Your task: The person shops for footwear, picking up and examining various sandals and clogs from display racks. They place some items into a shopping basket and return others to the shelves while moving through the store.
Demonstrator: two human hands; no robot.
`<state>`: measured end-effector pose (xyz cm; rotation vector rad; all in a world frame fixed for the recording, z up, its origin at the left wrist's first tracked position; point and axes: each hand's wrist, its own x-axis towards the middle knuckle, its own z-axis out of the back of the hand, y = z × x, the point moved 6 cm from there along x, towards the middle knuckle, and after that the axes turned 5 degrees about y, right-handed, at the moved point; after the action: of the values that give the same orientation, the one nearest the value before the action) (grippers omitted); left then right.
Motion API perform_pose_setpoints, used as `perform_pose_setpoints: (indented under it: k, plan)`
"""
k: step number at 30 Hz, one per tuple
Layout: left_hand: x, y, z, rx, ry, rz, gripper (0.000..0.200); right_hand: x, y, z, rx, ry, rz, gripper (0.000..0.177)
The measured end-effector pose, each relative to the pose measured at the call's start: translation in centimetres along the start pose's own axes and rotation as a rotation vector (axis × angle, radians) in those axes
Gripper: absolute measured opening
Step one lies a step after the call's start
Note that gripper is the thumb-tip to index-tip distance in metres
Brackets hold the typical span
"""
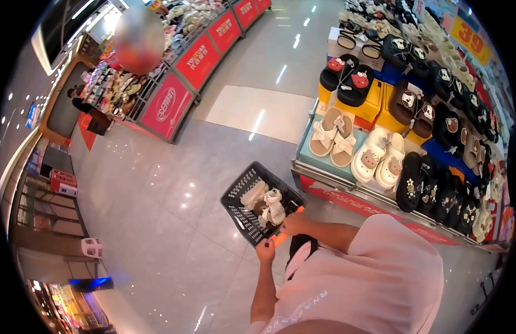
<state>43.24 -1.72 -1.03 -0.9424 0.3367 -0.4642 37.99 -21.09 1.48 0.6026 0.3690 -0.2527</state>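
A black plastic shopping basket (241,183) with slotted walls hangs in front of my body, above the tiled floor. My left hand (264,250) is closed at the near left corner of the basket, on its orange handle (279,239). Farther right along the same handle, my right hand (292,223) is also closed. Inside the basket lies a pair of pale sandals (273,207), cream and white with brownish insoles. Their exact shape is hard to make out at this size.
To the right stands a display table (325,178) crowded with slippers, including cream bow sandals (331,136) and white clogs (377,158). A yellow sign (470,38) reads 39. Red-panelled shoe racks (205,58) run along the far left. Another person (86,108) is beyond them. A pink stool (91,247) stands at left.
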Motion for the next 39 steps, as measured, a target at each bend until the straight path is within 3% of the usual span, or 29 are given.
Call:
perform_pose_setpoints:
  k: [4,10,23,27,29,33,39]
  plan:
    - [3.6,0.8,2.3,0.018,0.045,0.032,0.034,2.9,1.3,0.4,0.035,0.019,-0.054,0.045]
    - [9.6,2.2,6.0,0.159,-0.132,-0.067,0.035,8.4,3.0,0.8,0.069,0.036,-0.108,0.048]
    - [27.5,2.6,11.2,0.160,0.206,-0.293,0.027,19.8,5.9,5.1,0.147,0.049,-0.394,0.060]
    - [33.6,4.7,9.7,0.207,0.158,-0.458,0.023,25.4,1.8,3.2,0.096,0.086,-0.497,0.059]
    - [36.5,4.4,9.0,0.153,0.273,-0.528,0.023,28.4,-0.1,2.2,0.052,0.090,-0.372,0.059]
    - [41.3,1.6,9.9,0.191,0.324,-0.437,0.026,28.8,2.4,8.4,0.214,-0.068,-0.650,0.059]
    - [47.6,0.1,8.7,0.163,0.427,-0.476,0.025,30.8,2.6,13.0,0.297,-0.177,-0.687,0.057]
